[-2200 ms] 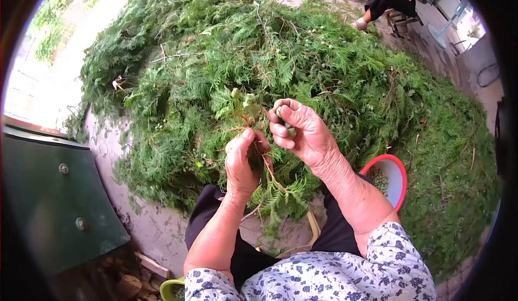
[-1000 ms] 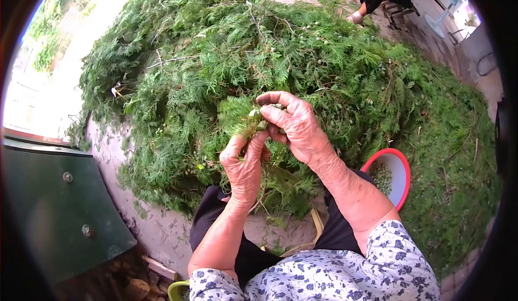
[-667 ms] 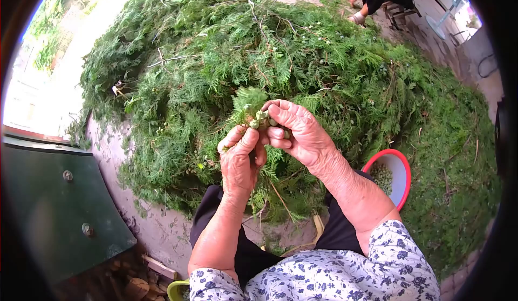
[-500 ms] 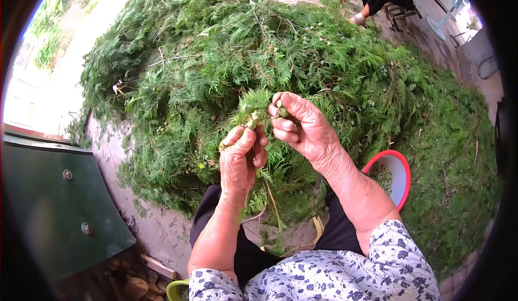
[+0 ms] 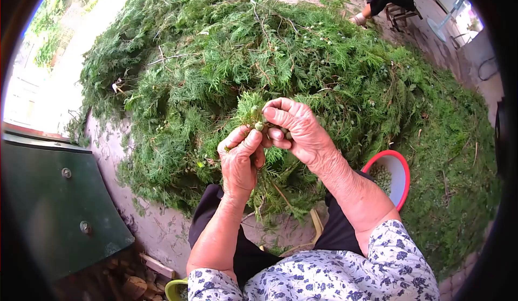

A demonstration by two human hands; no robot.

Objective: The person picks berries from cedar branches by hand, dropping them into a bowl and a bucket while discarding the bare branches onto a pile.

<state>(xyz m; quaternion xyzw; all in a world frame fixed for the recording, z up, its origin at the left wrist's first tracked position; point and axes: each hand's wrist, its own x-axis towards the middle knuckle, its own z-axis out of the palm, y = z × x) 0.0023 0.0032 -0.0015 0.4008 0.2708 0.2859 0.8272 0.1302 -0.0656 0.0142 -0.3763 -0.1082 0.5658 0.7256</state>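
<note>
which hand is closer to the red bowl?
Right. The right hand is up at the sprig, with its forearm passing just beside the red bowl; the left hand is farther off, across the lap.

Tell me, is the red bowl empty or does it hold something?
Not empty: the red bowl by the person's right knee holds small green cones on its bottom.

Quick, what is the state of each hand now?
Left hand: closed, holding a green sprig.
Right hand: fingers pinched on a small green cone at the sprig's tip.
</note>
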